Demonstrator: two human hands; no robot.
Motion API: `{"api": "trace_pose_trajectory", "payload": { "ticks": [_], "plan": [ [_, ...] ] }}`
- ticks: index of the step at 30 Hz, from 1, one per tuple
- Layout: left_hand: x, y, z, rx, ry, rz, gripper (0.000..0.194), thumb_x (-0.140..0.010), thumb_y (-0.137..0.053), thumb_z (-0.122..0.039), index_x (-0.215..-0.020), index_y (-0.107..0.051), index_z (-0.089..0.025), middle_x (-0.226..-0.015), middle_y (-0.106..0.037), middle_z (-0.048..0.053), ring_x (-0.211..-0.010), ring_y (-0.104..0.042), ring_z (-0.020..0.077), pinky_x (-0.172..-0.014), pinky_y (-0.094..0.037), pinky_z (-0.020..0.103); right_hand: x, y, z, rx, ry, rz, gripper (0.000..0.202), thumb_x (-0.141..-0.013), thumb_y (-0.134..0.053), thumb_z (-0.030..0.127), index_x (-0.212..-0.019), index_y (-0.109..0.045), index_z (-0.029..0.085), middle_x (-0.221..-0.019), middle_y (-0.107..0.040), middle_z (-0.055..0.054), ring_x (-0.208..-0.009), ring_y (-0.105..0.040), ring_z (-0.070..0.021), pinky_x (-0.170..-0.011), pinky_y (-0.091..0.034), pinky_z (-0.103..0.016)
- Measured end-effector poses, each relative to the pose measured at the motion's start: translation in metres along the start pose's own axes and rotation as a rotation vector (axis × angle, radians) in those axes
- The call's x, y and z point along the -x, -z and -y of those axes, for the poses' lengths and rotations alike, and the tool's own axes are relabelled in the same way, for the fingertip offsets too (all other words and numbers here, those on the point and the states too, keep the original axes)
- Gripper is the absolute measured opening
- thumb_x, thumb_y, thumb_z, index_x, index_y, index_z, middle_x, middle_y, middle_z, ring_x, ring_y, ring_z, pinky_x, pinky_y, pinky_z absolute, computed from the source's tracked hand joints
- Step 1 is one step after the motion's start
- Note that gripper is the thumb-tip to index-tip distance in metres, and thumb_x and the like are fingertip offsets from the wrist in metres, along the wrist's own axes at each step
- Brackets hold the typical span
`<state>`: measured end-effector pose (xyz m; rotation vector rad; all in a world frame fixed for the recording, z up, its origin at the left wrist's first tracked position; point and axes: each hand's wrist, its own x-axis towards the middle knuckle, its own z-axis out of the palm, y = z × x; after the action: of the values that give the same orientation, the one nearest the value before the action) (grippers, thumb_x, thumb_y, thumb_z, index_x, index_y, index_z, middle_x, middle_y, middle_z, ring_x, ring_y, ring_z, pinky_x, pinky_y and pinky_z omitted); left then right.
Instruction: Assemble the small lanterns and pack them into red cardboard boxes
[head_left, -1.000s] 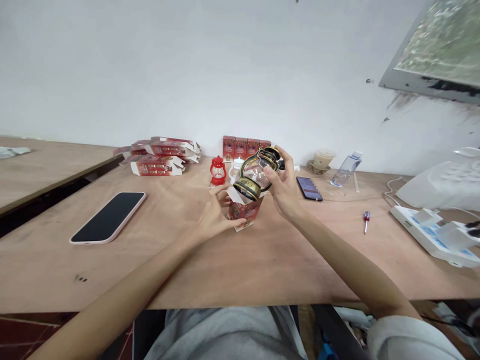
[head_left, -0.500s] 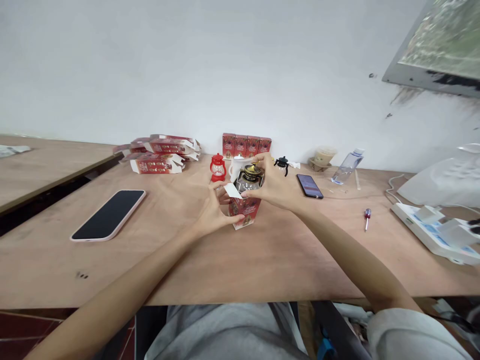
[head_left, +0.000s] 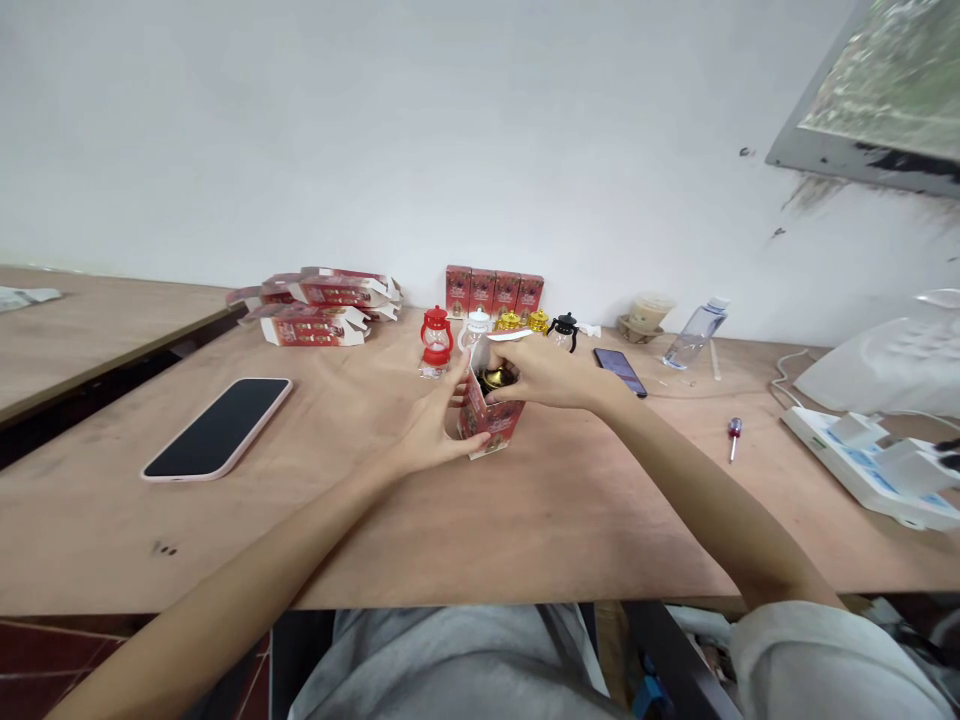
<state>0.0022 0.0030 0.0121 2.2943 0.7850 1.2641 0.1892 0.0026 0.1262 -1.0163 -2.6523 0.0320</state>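
Observation:
A red printed box (head_left: 493, 427) stands open-topped on the wooden table in front of me. Around its left side and front, my left hand (head_left: 439, 420) is closed on it. Inside the box sits a lantern with a gold and black top (head_left: 498, 379); its body is hidden by the walls. My right hand (head_left: 531, 370) is over the opening, thumb and fingers at the box's rim and flaps; its fingertips are partly hidden. Behind the box stand a red lantern (head_left: 436, 337), a white lantern (head_left: 476, 328), gold-topped lanterns (head_left: 508, 321) and a black lantern (head_left: 564, 330).
Four small red boxes would exceed none; several red boxes (head_left: 481, 292) stand by the wall. Flattened cartons (head_left: 315, 325) lie back left, a phone (head_left: 219, 430) left. Rightward are another phone (head_left: 619, 371), a bottle (head_left: 696, 334), a cup (head_left: 649, 312), a screwdriver (head_left: 734, 438) and a power strip (head_left: 870, 465).
The lantern has gone down into the box, and my right hand has moved down with it. The gold-topped lanterns behind have come into view. My left hand stays on the box.

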Motion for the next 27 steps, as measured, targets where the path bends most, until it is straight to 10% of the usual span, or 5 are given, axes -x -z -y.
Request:
{"api": "trace_pose_trajectory", "payload": {
  "ticks": [11,21,27],
  "plan": [
    [-0.001,0.003,-0.006,-0.105,-0.081,0.024,0.087,-0.07,-0.066,-0.026,-0.144,-0.02,-0.028,-0.129,-0.047,0.01,-0.108,-0.054,0.0252,-0.087,-0.05,0.039,-0.008,0.014,0.006,0.01,0.094,0.205,0.009,-0.075,-0.06,0.013,-0.068,-0.066,0.015,-0.059,-0.061,0.001,-0.052,-0.047,-0.0088,-0.055,-0.03,-0.023],
    [-0.003,0.012,-0.009,0.022,-0.051,0.091,0.061,-0.073,-0.063,-0.026,-0.13,-0.041,-0.026,-0.123,-0.051,0.009,-0.108,-0.052,0.0253,-0.086,-0.049,0.039,0.032,-0.013,-0.037,-0.607,-0.022,-0.437,0.026,-0.081,-0.058,0.036,-0.103,-0.057,0.023,-0.11,-0.06,-0.006,-0.106,-0.055,-0.0187,-0.092,-0.045,-0.037],
    [-0.002,0.013,-0.007,0.208,0.029,0.136,0.049,-0.081,-0.058,-0.036,-0.127,-0.045,-0.025,-0.12,-0.053,0.009,-0.106,-0.054,0.0231,-0.086,-0.047,0.037,0.014,-0.049,-0.029,-0.831,-0.096,-0.421,0.072,-0.07,-0.067,0.053,-0.129,-0.035,0.028,-0.126,-0.048,-0.009,-0.106,-0.055,-0.019,-0.088,-0.049,-0.036]
  ]
}}
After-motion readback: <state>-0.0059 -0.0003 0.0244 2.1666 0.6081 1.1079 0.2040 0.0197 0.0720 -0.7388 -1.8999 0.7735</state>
